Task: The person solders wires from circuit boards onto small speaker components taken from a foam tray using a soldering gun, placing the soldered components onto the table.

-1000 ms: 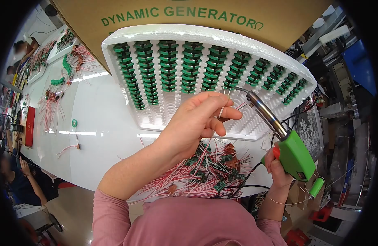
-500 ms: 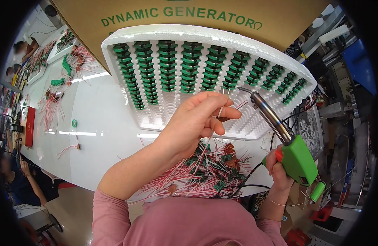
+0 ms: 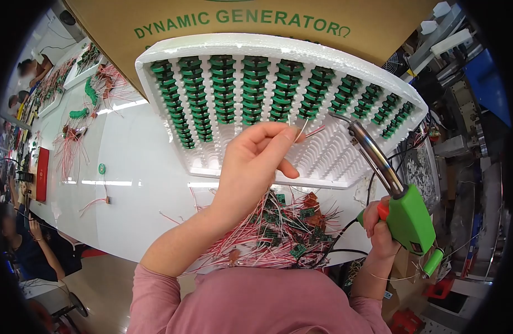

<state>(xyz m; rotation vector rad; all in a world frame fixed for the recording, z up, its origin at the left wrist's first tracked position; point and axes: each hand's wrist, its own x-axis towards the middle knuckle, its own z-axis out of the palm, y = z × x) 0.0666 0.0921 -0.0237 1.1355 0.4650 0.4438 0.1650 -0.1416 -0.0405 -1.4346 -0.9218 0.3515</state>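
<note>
- Across the left and centre of the frame, a white table (image 3: 131,222) is spreading out under the work.
- At the top, a cardboard box (image 3: 114,42) is showing green lettering that is reading "DYNAMIC GENERATOR".
- In the upper middle, a white foam tray (image 3: 251,42) is leaning in front of the box; its 10 columns are holding green ring-like parts (image 3: 255,83), with bare slots showing along the lower side.
- At lower centre, a tangled pile (image 3: 284,228) of small boards and red and white leads is lying on the table.
- Right of centre, a green soldering gun (image 3: 409,220) is slanting up and left, its bent tip sitting before the tray, apart from the left hand.
- In the middle, the left hand (image 3: 253,158) is pinching thin wires (image 3: 302,132) between thumb and forefinger, in front of the tray; a lower finger is curling apart.
- At lower right, the right hand (image 3: 380,234) is wrapping its fingers around the gun's grip, by the red trigger (image 3: 383,211); some fingertips are hiding.
</note>
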